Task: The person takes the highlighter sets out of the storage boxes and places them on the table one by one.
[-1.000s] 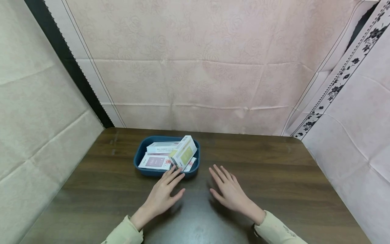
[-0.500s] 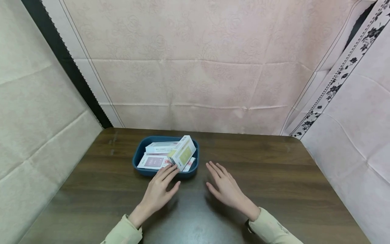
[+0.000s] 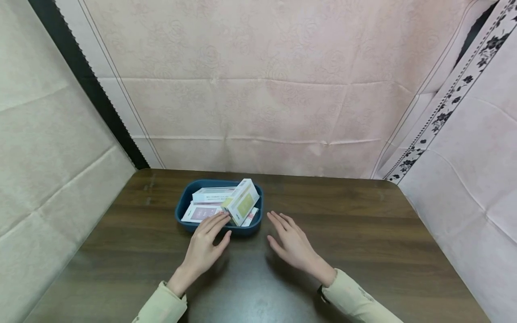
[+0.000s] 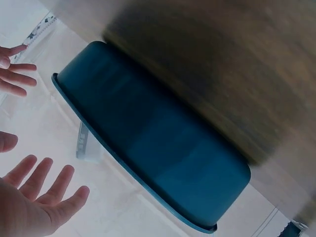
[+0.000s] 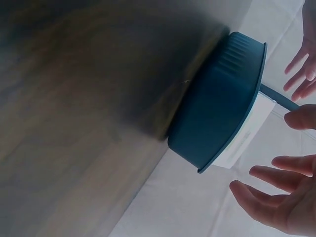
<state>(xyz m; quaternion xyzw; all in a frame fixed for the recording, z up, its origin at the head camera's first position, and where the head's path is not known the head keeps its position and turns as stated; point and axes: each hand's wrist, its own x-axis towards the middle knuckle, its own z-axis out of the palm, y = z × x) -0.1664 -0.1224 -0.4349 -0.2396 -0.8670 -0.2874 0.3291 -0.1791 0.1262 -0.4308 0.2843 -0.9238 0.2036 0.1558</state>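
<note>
Two hands, left hand (image 3: 203, 249) and right hand (image 3: 294, 246), are empty and loosely spread. One bump on the bin (image 3: 242, 231) could knock out the high, leaning box (image 3: 244, 204).

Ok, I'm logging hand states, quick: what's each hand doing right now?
Left hand: open, holding nothing, near the blue tub.
Right hand: open, holding nothing.

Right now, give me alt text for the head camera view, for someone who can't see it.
A blue bin of white cartons sits on a dark wooden table. A person's left hand is at its near edge, the right hand just off its right end; neither grips anything.
</note>
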